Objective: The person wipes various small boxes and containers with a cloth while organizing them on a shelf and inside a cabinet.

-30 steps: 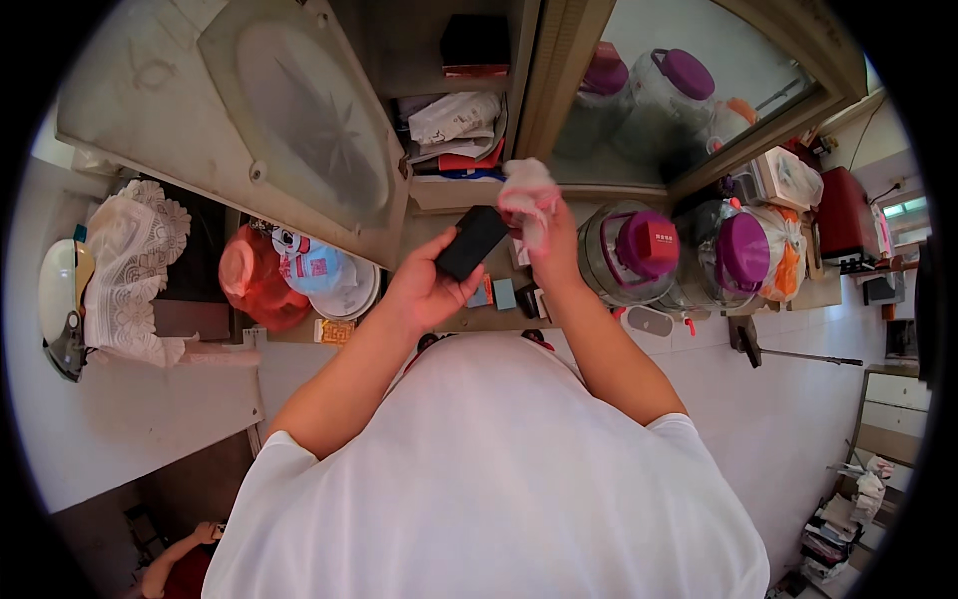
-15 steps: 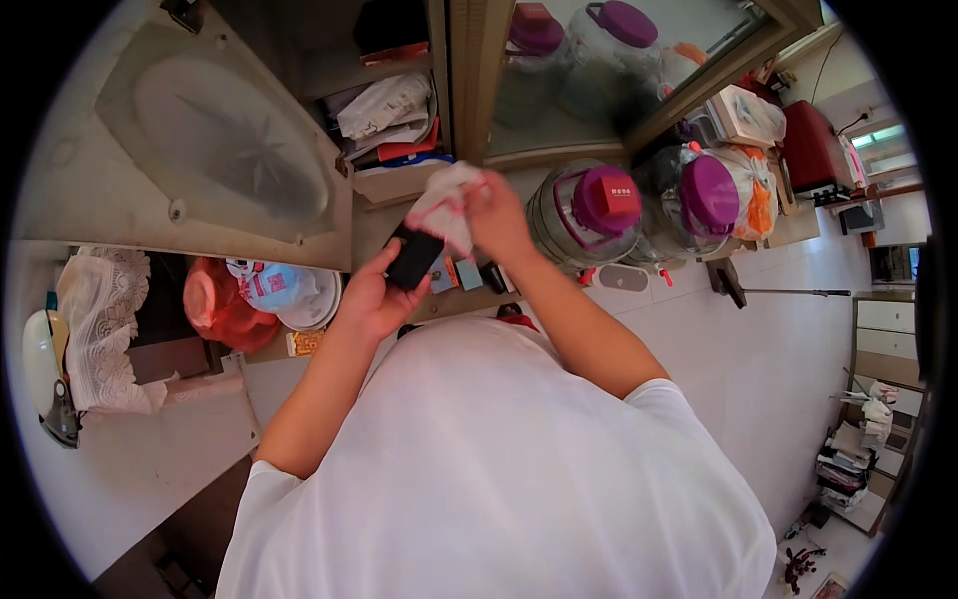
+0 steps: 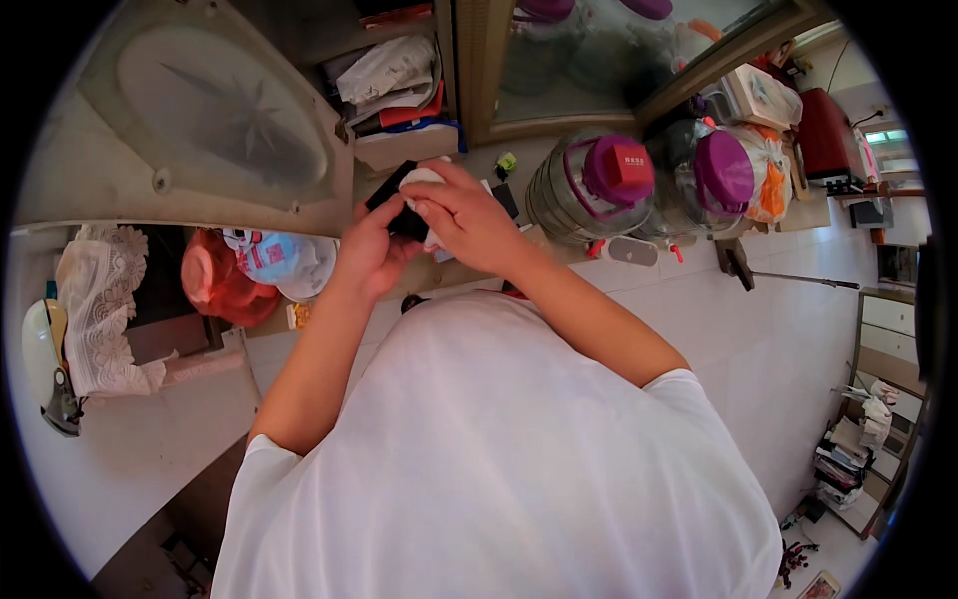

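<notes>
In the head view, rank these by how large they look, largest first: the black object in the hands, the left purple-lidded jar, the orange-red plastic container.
1. Left purple-lidded jar.
2. Orange-red container, though partly hidden, so unsure.
3. Black object, mostly covered by the left hand and right hand.

A single head-worn fisheye view looks steeply down over the person's white shirt [image 3: 499, 449] and forearms, close to the hands [image 3: 429, 225], facing the bench [image 3: 619, 280] and an open cupboard [image 3: 399, 80]; straight edges bow toward the dark rim
</notes>
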A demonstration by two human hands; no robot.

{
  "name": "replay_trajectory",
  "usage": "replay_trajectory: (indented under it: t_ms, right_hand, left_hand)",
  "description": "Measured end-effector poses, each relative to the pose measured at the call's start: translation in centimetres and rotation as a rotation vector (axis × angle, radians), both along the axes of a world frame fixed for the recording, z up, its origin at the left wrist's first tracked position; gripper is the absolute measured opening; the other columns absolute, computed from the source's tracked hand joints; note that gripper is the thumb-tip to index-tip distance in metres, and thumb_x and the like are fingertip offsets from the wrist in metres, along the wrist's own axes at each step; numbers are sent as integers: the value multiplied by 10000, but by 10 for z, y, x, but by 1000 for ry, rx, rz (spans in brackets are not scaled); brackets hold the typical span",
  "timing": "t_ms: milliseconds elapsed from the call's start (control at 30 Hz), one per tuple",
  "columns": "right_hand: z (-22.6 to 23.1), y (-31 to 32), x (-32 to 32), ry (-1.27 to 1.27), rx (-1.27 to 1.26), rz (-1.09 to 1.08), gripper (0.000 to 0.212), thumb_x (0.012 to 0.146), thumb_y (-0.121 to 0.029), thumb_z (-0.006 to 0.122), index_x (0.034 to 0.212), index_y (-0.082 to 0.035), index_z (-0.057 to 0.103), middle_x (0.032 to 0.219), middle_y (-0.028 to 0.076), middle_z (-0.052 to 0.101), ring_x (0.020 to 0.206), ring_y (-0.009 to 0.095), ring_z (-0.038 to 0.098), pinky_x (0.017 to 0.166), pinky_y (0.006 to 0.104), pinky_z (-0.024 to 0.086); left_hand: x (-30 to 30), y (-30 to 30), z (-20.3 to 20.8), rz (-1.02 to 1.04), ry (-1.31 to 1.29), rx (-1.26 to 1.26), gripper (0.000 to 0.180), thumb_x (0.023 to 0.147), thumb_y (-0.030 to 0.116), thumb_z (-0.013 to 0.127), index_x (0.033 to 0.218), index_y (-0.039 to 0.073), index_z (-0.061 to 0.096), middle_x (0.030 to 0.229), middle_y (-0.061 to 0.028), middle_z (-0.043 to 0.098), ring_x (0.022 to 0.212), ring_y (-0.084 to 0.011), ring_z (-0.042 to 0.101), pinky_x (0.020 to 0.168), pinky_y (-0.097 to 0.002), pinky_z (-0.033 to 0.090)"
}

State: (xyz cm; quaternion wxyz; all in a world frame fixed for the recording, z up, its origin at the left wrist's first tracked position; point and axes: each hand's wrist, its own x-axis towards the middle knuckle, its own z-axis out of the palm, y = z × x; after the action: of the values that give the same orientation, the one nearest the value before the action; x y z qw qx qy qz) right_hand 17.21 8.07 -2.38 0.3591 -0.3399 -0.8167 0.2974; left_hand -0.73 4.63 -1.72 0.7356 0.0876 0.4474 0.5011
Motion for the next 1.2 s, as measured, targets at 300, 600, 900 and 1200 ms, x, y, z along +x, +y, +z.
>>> replay_trajectory:
  t_ms: [300, 600, 900, 1200]
  right_hand:
    - [10, 21, 11, 265, -776, -104, 242, 1013, -134, 541, 1210, -15, 617, 1045, 120, 657, 936, 226, 671, 815, 360, 567]
    - [6, 16, 35, 418, -920, -62, 347, 1027, -190, 555, 1321, -10, 520, 1036, 92, 657, 794, 164, 654, 663, 331, 580]
    - [-15, 14, 26, 461, -945, -1, 371, 946, -283, 714, 1178, -2, 640, 956, 72, 685, 697, 98, 612, 574, 265, 507]
    - [-17, 23, 27, 635, -843, -195, 340, 1055, -326, 559, 1100, -8, 671, 857, 35, 676, 744, 84, 606, 665, 254, 506]
  left_hand:
    - [13, -12, 19, -71, 455, 113, 551, 967, 114, 647, 1440, 76, 367, 1323, -110, 551, 1170, -262, 600, 869, -466, 577]
    - [3, -17, 10, -183, 533, 200, 628, 931, 125, 705, 1466, 86, 378, 1267, -101, 590, 1104, -201, 600, 864, -373, 553]
    - [-14, -6, 14, -361, 412, 290, 656, 929, 164, 718, 1497, 82, 399, 1262, -67, 621, 1127, -195, 604, 904, -361, 519]
    - [6, -10, 14, -244, 230, 194, 700, 902, 184, 776, 1463, 13, 394, 1210, -89, 639, 1078, -182, 633, 901, -355, 547]
